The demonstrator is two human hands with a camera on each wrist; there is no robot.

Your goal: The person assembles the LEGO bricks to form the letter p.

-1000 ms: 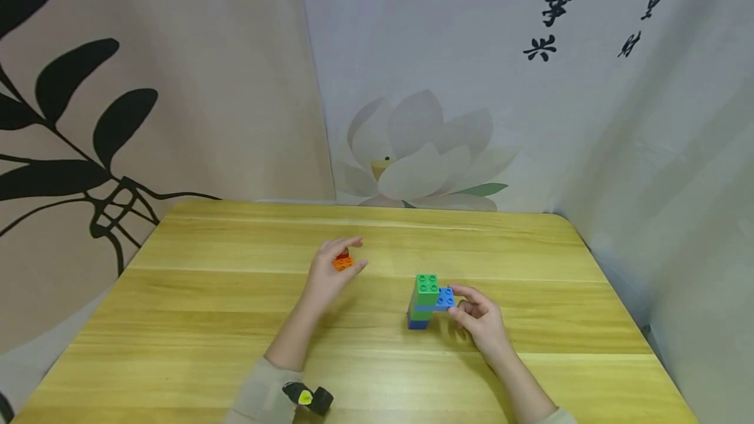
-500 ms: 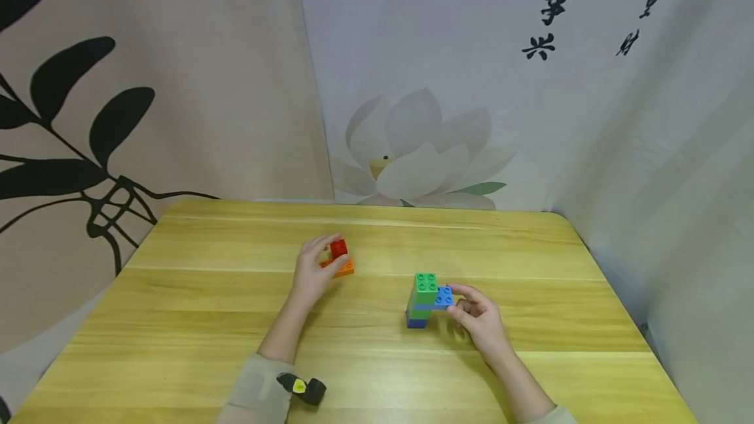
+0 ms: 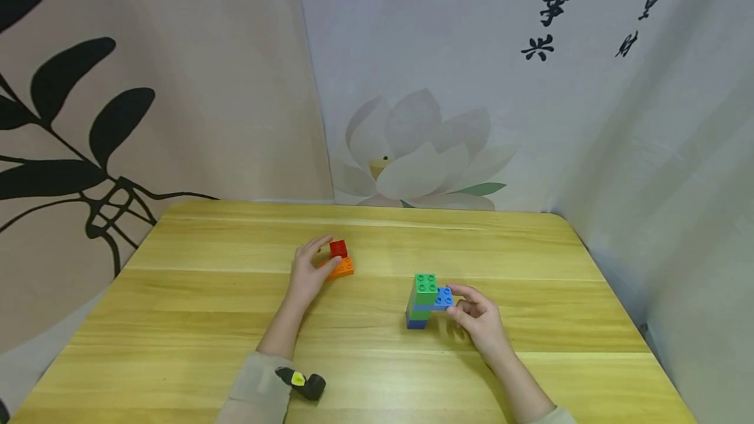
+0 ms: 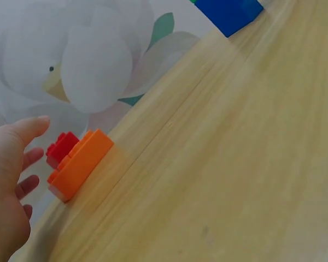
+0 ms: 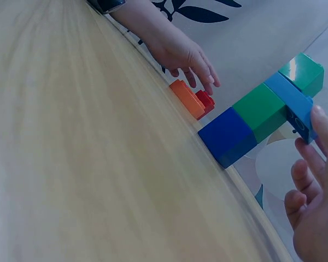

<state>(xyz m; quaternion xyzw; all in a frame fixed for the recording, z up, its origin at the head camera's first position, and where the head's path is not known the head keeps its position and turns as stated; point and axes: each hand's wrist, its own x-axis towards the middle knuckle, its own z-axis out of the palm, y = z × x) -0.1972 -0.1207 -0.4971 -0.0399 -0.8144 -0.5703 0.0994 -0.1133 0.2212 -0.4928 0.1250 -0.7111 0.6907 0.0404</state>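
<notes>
My left hand (image 3: 307, 275) is beside an orange brick (image 4: 83, 165) and a red brick (image 3: 338, 248), its fingers spread. In the left wrist view the fingers stand apart from both bricks. The red brick sits on the orange one, which lies on the table. My right hand (image 3: 484, 322) pinches the jutting end of a light blue brick (image 3: 444, 297) between thumb and index finger. That brick is part of an upright tower: a dark blue brick (image 5: 227, 136) at the bottom, a green brick (image 5: 259, 112) above it, then the light blue one, with a green brick (image 3: 426, 286) on top.
The wooden table (image 3: 206, 319) reaches back to a printed cloth backdrop (image 3: 235, 84). A black band with a camera (image 3: 303, 383) is worn on the left sleeve. The tower stands to the right of the orange and red bricks.
My left hand has drawn back to the left, off the red and orange bricks, which now show more fully. The right hand and the tower stay where they were.
</notes>
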